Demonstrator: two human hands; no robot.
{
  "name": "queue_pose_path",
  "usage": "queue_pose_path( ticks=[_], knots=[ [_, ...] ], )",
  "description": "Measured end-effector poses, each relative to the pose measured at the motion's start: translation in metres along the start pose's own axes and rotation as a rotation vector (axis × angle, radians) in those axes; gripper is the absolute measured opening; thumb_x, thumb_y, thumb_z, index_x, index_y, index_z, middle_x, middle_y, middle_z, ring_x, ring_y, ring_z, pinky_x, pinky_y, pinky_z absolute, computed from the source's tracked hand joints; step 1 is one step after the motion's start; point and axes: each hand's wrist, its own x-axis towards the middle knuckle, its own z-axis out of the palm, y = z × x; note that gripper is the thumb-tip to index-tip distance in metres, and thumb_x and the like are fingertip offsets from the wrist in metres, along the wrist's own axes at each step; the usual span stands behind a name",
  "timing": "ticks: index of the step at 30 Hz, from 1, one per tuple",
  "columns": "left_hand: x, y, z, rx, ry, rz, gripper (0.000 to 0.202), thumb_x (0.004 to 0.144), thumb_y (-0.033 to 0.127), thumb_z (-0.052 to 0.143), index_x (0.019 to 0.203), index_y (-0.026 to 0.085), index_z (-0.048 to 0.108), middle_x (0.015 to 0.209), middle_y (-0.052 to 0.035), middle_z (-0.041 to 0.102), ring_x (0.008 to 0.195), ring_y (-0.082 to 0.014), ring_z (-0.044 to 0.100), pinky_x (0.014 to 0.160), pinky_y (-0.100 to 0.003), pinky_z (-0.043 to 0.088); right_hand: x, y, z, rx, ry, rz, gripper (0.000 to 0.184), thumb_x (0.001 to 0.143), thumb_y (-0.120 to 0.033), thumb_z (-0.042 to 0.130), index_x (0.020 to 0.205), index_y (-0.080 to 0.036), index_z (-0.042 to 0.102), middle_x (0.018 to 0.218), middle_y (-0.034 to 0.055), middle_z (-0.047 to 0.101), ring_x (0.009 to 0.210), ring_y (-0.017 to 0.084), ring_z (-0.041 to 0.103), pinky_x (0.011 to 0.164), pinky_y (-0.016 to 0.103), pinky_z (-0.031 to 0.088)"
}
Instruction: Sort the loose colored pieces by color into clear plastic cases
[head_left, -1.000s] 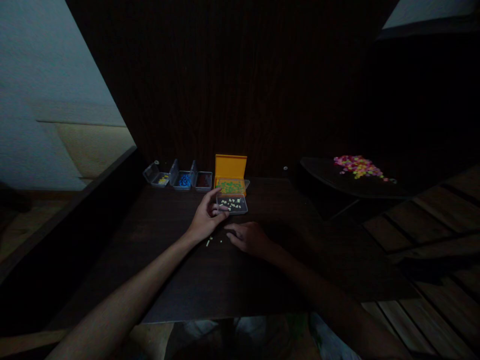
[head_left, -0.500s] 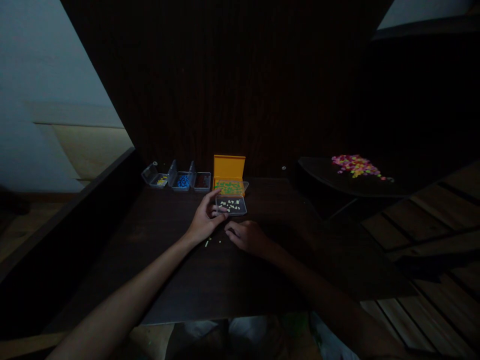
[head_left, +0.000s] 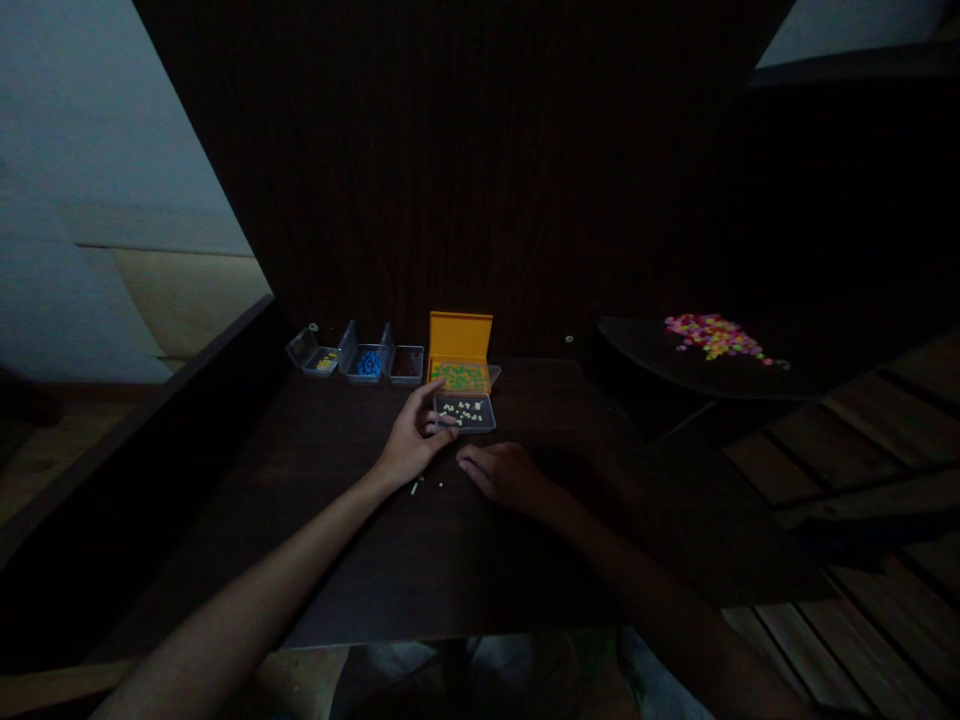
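Note:
My left hand (head_left: 410, 443) is at the left side of a small clear plastic box (head_left: 487, 424). Its thumb lies along the box's front edge and its index finger reaches toward the back corner, so the hand grips the box. Inside are several small pale pieces (head_left: 466, 407). Just in front of the box, my right hand (head_left: 504, 472) hovers or rests low with its fingers curled together; whatever they hold is too hidden to make out. A few loose pale pieces (head_left: 414, 488) lie on the dark tabletop (head_left: 450, 560) near my left wrist.
Behind the box stands an open yellow case (head_left: 460, 338) with green and yellow pieces. To its left are open clear boxes with dark red (head_left: 407, 362), blue (head_left: 367, 363) and yellow pieces (head_left: 325, 361). A pink and yellow heap (head_left: 712, 335) lies on a dark raised surface at right.
My right hand has shifted very slightly right, away from my left hand. The left hand keeps its place at the box. The whole view has moved a little.

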Motion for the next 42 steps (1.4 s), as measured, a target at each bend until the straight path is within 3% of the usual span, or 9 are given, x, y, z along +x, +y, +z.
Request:
queue_pose_path(
  ticks=[9,14,18,23,27,35,42],
  knots=[
    [-0.004,0.001,0.002,0.015,-0.022,-0.014,0.076,0.069,0.024,0.076,0.137,0.021,0.041,0.103,-0.0063,0.064,0.088,-0.0173,0.065,0.078,-0.03,0.053,-0.003,0.002,-0.009,0.109,0.02,-0.019,0.02,0.098,-0.028,0.048,0.104,-0.02,0.066,0.091,0.0054,0.075,0.078,0.017,0.069,0.069,0.025,0.041],
    [-0.005,-0.002,0.003,0.007,-0.029,-0.016,0.076,0.07,0.024,0.076,0.138,0.022,0.041,0.101,-0.0056,0.065,0.086,-0.0173,0.066,0.078,-0.032,0.054,-0.008,0.005,-0.027,0.351,0.215,-0.02,0.02,0.096,-0.029,0.051,0.103,-0.021,0.068,0.089,0.0016,0.075,0.075,0.013,0.068,0.073,0.023,0.044],
    [-0.008,-0.003,0.008,-0.008,-0.086,-0.029,0.076,0.07,0.024,0.077,0.137,0.022,0.041,0.102,-0.0063,0.064,0.089,-0.0177,0.066,0.077,-0.031,0.054,-0.01,0.01,-0.033,0.297,0.336,0.088,0.023,0.095,-0.032,0.051,0.102,-0.021,0.07,0.082,0.0014,0.075,0.073,0.015,0.068,0.073,0.024,0.044],
    [-0.016,-0.002,0.019,-0.018,-0.156,-0.007,0.069,0.072,0.024,0.076,0.134,0.022,0.046,0.117,-0.0102,0.06,0.091,-0.0161,0.065,0.075,-0.026,0.053,-0.01,0.015,-0.028,0.182,0.271,0.133,0.023,0.095,-0.029,0.051,0.104,-0.025,0.072,0.1,0.0028,0.077,0.087,0.017,0.071,0.077,0.025,0.045],
    [-0.022,-0.001,0.025,-0.025,-0.181,-0.028,0.068,0.072,0.022,0.076,0.134,0.021,0.047,0.113,-0.0098,0.06,0.086,-0.0142,0.065,0.074,-0.025,0.052,-0.009,0.016,-0.026,0.118,0.233,0.128,0.022,0.094,-0.03,0.053,0.103,-0.026,0.073,0.098,0.0032,0.077,0.086,0.018,0.071,0.075,0.026,0.045],
    [-0.025,-0.002,0.028,-0.014,-0.192,-0.033,0.068,0.071,0.019,0.074,0.133,0.02,0.047,0.109,-0.0085,0.059,0.078,-0.0116,0.061,0.069,-0.024,0.05,-0.009,0.017,-0.03,0.201,0.169,0.044,0.022,0.095,-0.03,0.055,0.103,-0.027,0.074,0.102,0.0015,0.077,0.092,0.018,0.071,0.078,0.025,0.045],
    [-0.025,0.0,0.029,-0.024,-0.191,-0.051,0.067,0.071,0.02,0.075,0.132,0.021,0.048,0.108,-0.0076,0.06,0.078,-0.0114,0.061,0.07,-0.024,0.05,-0.01,0.017,-0.031,0.206,0.186,0.037,0.021,0.094,-0.032,0.056,0.098,-0.028,0.076,0.099,0.0016,0.078,0.088,0.017,0.072,0.077,0.024,0.046]
  ],
)
